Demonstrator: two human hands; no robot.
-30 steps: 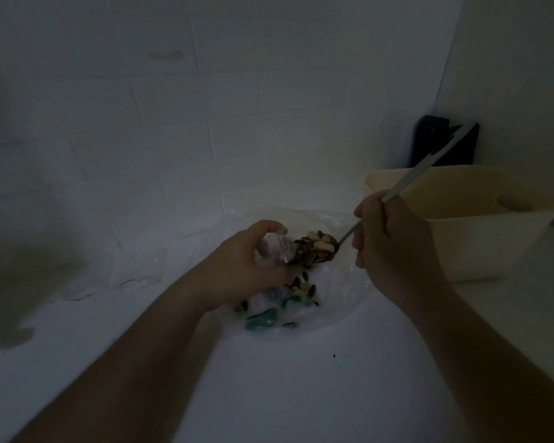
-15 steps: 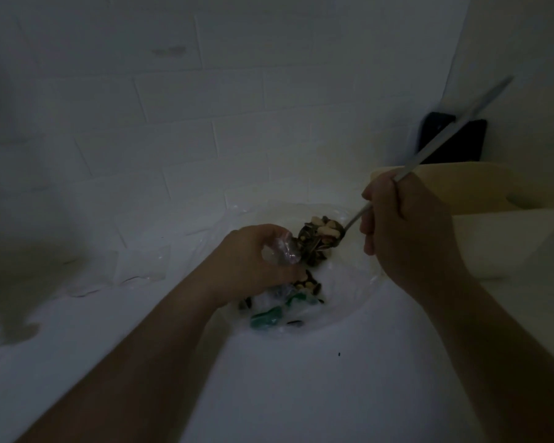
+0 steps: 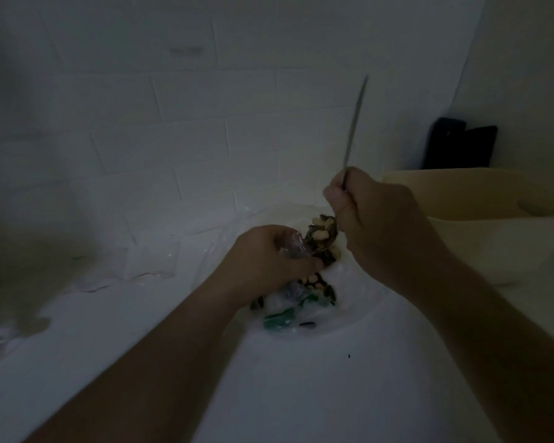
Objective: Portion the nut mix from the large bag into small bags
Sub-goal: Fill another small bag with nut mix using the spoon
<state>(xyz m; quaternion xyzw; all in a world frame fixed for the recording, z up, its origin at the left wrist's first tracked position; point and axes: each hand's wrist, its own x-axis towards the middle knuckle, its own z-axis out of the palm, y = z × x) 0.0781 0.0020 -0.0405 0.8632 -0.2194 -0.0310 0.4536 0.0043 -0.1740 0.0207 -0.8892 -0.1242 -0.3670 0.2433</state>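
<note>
My left hand (image 3: 269, 251) grips the mouth of a small clear bag (image 3: 296, 247), which hangs down with nuts and green print showing at its bottom (image 3: 288, 314). My right hand (image 3: 381, 225) grips a metal spoon (image 3: 354, 129), handle pointing almost straight up. The spoon's bowl (image 3: 322, 231) is heaped with nut mix and tipped right at the small bag's opening. Both hands are over the large clear bag (image 3: 359, 302), which lies spread on the white counter.
A cream plastic tub (image 3: 480, 225) stands at the right, close to my right hand. A dark object (image 3: 458, 148) leans in the corner behind it. Flat clear small bags (image 3: 151, 260) lie at the left by the tiled wall. One dark crumb (image 3: 349, 356) lies on the counter.
The spoon handle has swung from a low slant to nearly upright, tipping the loaded bowl toward the small bag's mouth. My right hand moved closer to my left.
</note>
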